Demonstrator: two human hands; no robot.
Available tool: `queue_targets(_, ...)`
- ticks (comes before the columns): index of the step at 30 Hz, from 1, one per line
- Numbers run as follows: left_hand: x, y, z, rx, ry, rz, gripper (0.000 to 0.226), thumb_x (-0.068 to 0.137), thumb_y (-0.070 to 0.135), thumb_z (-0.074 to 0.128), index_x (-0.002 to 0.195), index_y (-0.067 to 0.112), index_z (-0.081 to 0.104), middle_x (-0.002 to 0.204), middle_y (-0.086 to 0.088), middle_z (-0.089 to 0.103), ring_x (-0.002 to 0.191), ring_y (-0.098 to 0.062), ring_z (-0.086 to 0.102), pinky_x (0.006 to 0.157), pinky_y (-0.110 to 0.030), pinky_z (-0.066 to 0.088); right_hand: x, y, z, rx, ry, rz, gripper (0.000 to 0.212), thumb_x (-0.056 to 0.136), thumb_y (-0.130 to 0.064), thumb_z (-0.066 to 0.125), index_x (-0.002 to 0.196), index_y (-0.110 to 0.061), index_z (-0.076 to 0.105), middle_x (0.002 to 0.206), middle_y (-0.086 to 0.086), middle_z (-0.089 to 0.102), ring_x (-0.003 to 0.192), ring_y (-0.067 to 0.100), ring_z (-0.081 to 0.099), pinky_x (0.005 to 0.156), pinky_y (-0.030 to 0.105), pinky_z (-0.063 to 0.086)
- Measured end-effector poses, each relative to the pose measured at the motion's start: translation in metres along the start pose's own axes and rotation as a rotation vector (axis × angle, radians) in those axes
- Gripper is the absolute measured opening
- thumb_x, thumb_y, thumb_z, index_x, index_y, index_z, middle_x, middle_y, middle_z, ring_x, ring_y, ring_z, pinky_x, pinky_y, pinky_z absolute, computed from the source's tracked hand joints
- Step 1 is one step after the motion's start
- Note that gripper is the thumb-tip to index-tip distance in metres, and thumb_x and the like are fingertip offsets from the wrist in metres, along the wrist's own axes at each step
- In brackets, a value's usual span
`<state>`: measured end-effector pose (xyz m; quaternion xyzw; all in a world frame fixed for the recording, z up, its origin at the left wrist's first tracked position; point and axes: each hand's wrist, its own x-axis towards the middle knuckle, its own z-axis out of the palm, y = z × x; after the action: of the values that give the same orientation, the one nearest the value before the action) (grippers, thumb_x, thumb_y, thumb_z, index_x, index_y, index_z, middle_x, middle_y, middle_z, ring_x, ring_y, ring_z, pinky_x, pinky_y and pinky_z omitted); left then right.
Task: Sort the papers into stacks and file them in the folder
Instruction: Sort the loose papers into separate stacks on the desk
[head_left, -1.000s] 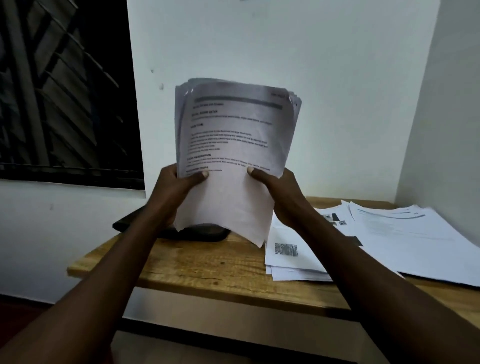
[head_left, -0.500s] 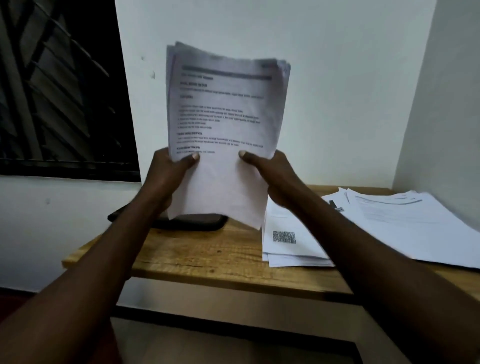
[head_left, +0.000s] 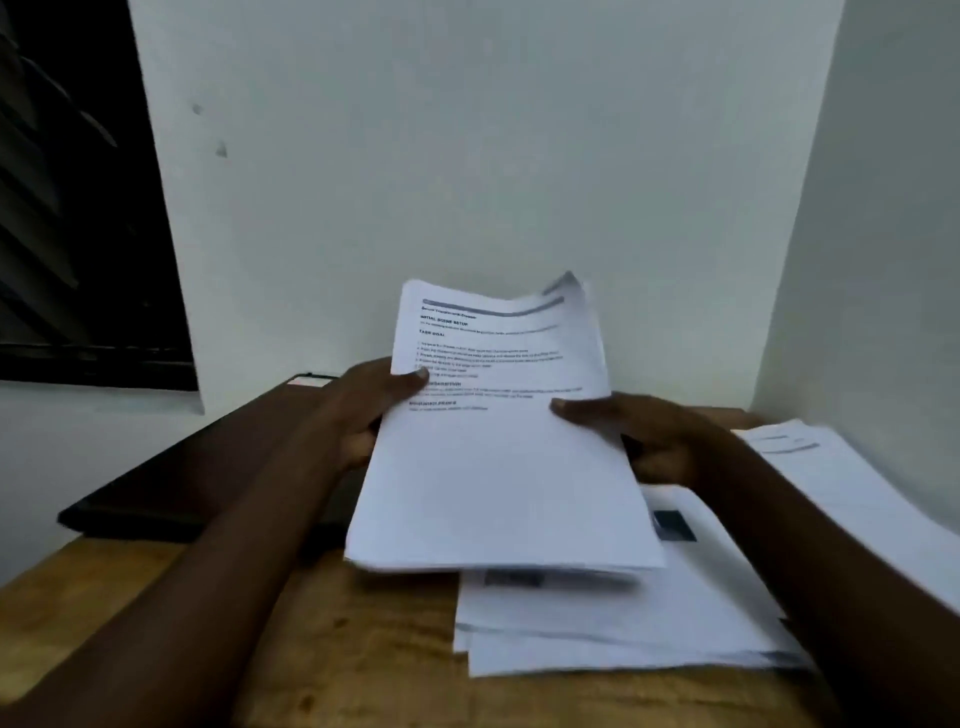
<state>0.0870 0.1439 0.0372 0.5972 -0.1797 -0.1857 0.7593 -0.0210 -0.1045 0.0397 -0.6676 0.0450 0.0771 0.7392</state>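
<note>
A bundle of printed white sheets (head_left: 498, 467) is tilted back just above the wooden table (head_left: 156, 613). My left hand (head_left: 363, 410) grips its left edge, thumb on the top page. My right hand (head_left: 644, 441) grips the right edge, thumb on the page too. Under the bundle's lower edge lies a stack of white papers (head_left: 597, 634) on the table. A second spread of papers (head_left: 841, 483) lies at the right, against the side wall. A dark flat folder (head_left: 197, 478) lies on the table's left part, partly hidden by my left forearm.
The table stands in a corner, with a white wall behind and another at the right. A dark louvred window (head_left: 78, 208) fills the upper left. The table's left edge drops off beside the folder.
Both hands have brought the bundle down from upright at chest height until it is tilted low over the stack on the table. The view has dipped and moved closer.
</note>
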Motion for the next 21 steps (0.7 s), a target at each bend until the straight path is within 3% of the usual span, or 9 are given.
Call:
queue_targets(4, 0.028, -0.022, 0.013, -0.077, 0.070, 0.062, 0.029, 0.098, 0.000, 0.051, 0.126, 0.000, 0.059, 0.117, -0.019, 0.069, 0.089, -0.029, 0.074, 0.076, -0.045, 0.061, 0.016, 0.012, -0.025, 0.000, 0.081, -0.117, 0.041, 0.093, -0.029, 0.061, 0.127, -0.006, 0.060, 0.121, 0.012, 0.068, 0.112, 0.029, 0.065, 0.098, 0.046, 0.051)
queue_targets(10, 0.031, -0.037, 0.013, -0.130, 0.061, 0.123, 0.033, 0.097, 0.001, 0.052, 0.129, 0.001, 0.057, 0.121, -0.018, 0.069, 0.099, -0.032, 0.072, 0.074, -0.040, 0.062, 0.026, 0.013, -0.036, -0.043, 0.350, -0.309, 0.031, 0.093, -0.031, 0.062, 0.113, -0.008, 0.066, 0.112, 0.012, 0.072, 0.102, 0.029, 0.069, 0.094, 0.045, 0.053)
queue_targets(14, 0.032, -0.047, 0.025, -0.088, 0.080, 0.152, 0.032, 0.098, 0.005, 0.052, 0.129, -0.002, 0.056, 0.121, -0.021, 0.067, 0.090, -0.026, 0.074, 0.066, -0.034, 0.062, 0.021, 0.015, -0.035, -0.035, 0.434, -0.371, 0.027, 0.092, -0.028, 0.065, 0.110, -0.007, 0.067, 0.108, 0.013, 0.073, 0.103, 0.038, 0.068, 0.093, 0.060, 0.048)
queue_targets(17, 0.037, -0.050, 0.029, -0.091, 0.054, 0.146, 0.032, 0.097, 0.010, 0.055, 0.127, -0.002, 0.059, 0.118, -0.021, 0.069, 0.083, -0.026, 0.074, 0.063, -0.033, 0.062, 0.020, 0.018, -0.032, -0.072, 0.519, -0.446, 0.020, 0.094, -0.025, 0.062, 0.103, -0.007, 0.068, 0.106, 0.014, 0.073, 0.094, 0.030, 0.070, 0.087, 0.047, 0.056)
queue_targets(21, 0.042, -0.049, 0.023, -0.115, 0.033, 0.176, 0.029, 0.097, 0.008, 0.055, 0.124, 0.001, 0.061, 0.115, -0.019, 0.070, 0.086, -0.026, 0.073, 0.072, -0.037, 0.062, 0.022, 0.027, -0.026, -0.213, 0.577, -0.501, 0.020, 0.097, -0.030, 0.057, 0.101, -0.014, 0.069, 0.101, 0.004, 0.075, 0.092, 0.023, 0.071, 0.082, 0.037, 0.056)
